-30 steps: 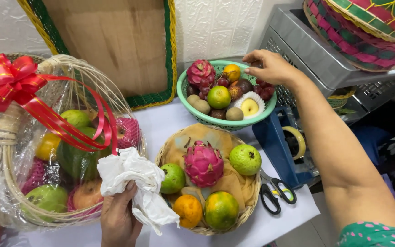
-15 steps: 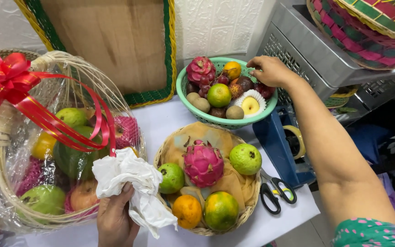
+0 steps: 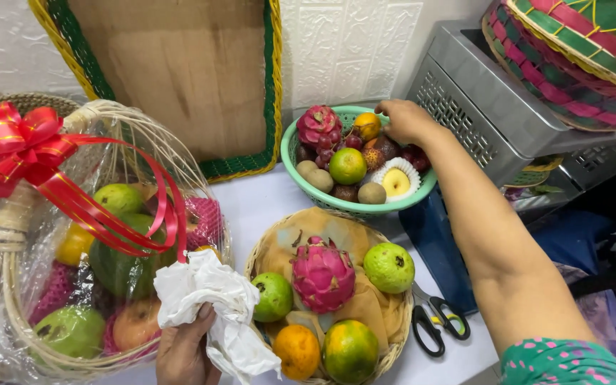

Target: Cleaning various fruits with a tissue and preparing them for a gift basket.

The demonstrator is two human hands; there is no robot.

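Fruit gift-basket workshop; cellophane-wrapped wicker basket with red ribbon bow (image 3: 8, 146) left of the hands; colourful woven baskets (image 3: 572, 50) stacked above the right hand (image 3: 404, 120); black-handled scissors (image 3: 436, 324) alongside.

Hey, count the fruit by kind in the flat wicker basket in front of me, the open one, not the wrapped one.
Dragon fruit: 1
Green guavas: 2
Oranges: 2, one partly green
Total in the flat wicker basket: 5
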